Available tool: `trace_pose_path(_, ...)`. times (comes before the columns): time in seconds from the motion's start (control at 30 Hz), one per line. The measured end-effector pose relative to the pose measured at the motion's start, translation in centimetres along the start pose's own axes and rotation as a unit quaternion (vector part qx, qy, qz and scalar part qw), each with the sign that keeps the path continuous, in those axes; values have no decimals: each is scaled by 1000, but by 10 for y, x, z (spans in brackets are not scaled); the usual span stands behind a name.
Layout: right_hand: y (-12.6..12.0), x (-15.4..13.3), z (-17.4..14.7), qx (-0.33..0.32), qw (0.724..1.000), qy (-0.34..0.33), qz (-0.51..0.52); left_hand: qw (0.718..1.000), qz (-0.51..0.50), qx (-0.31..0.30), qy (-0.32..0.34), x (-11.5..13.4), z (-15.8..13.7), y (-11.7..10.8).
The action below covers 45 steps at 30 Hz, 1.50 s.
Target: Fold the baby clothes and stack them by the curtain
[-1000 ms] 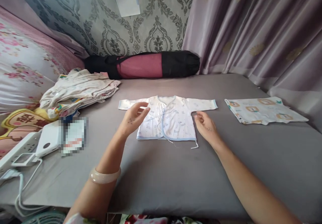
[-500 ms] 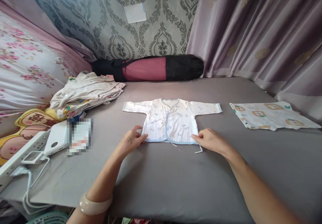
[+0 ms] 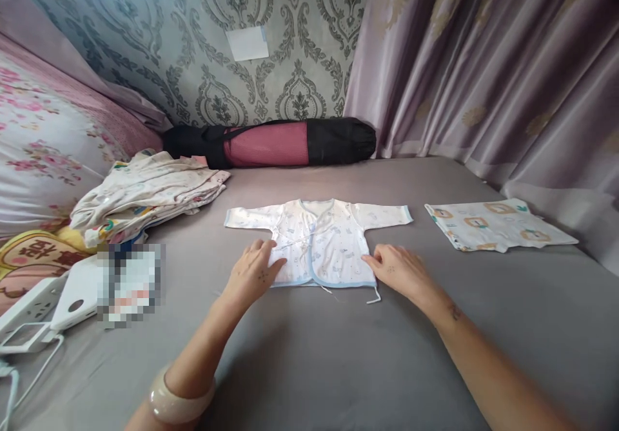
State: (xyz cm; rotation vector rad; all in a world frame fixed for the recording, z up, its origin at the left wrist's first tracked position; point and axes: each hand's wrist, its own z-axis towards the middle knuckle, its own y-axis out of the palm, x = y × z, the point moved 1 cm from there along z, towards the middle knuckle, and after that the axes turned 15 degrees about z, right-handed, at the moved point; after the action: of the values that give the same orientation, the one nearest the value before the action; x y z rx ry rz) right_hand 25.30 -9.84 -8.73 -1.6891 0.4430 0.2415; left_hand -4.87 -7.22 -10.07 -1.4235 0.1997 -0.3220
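Observation:
A small white baby shirt [image 3: 338,247] with pale blue trim and a light print lies flat, front up, sleeves spread to both sides. Its thin ties cross the chest, and a loose white tie hangs from the lower right corner. My left hand [image 3: 251,266] rests at the shirt's left side, thumb over the fabric and apart from the forefinger. On the opposite side, my right hand [image 3: 396,270] touches the edge with its thumb; its other fingers are bent and partly hidden. I see no fabric lifted by either hand.
Folded patterned cloth [image 3: 503,224] lies to the right on the grey sheet [image 3: 348,360]. At left are piled baby clothes [image 3: 155,189], a white power bank [image 3: 80,292] and a power strip [image 3: 29,311]. A pink-and-black rolled bag [image 3: 271,144] lies along the wall.
My hands have moved from the shirt's lower corners up along its sides. The left thumb and fingers have spread apart. The camera view has shifted slightly; the shirt stays flat.

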Motion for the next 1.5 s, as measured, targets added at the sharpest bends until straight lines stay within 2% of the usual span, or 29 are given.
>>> trace_pose_path(0.07, 9, -11, 6, 50, 996, -74, 5, 995, -19, 56, 84, 19, 18, 8)
trace_pose_path(0.17, 36, -27, 16, 50, 973, -223, 15, 975, -30, 87, 202, 53, 42, 33)
trace_pose_path(0.23, 53, -31, 23, 49, 971, -232, 1, 974, 10, 83, 208, 70, 51, 52)
trace_pose_path(0.33, 68, -29, 35, 35, 976, -216, -7, 979, 72, 74, 174, 82, 52, 73)
trace_pose_path(0.4, 70, -26, 46, 27, 978, -207, -3, 979, 98, 74, 160, 84, 50, 79)
trace_pose_path(0.67, 62, -35, 118, 40, 989, -141, 10, 981, 122, 59, 139, 86, 45, 75)
trace_pose_path(0.8, 62, -43, 140, 54, 991, -118, 29, 982, 116, 44, 144, 86, 44, 72)
trace_pose_path(0.97, 58, -42, 135, 57, 991, -104, 61, 983, 114, 38, 141, 88, 44, 69)
trace_pose_path(1.1, 47, -28, 121, 94, 991, -34, 85, 982, 115, 32, 143, 88, 45, 65)
trace_pose_path(1.27, 30, 6, 110, 114, 990, 50, 71, 980, 97, 36, 172, 88, 52, 49)
trace_pose_path(1.4, 18, 34, 106, 200, 971, 110, 72, 979, 99, 41, 176, 93, 65, 33)
trace_pose_path(1.5, 14, 49, 103, 299, 936, 162, 92, 978, 115, 43, 168, 97, 81, 30)
